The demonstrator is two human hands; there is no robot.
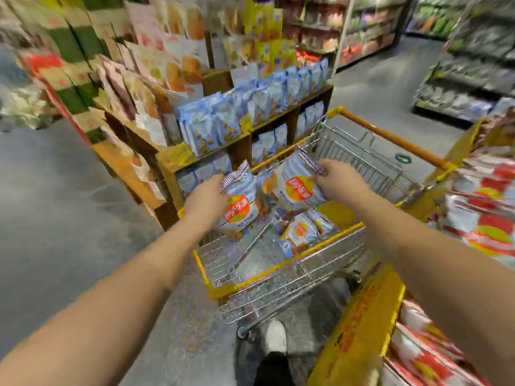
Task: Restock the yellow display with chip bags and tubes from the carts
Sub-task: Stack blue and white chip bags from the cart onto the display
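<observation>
My left hand grips a blue-and-white striped chip bag by its top edge, above the near end of the wire cart. A second bag of the same kind hangs from my right hand, which pinches its top corner over the middle of the cart. More of these bags lie in the cart's basket. The yellow display stands at the right, filled with red-and-white chip bags.
A wooden shelf unit with light blue snack bags stands just behind the cart on the left. The cart's orange handle points away from me. Grey floor lies open to the left. My shoe is under the cart's near end.
</observation>
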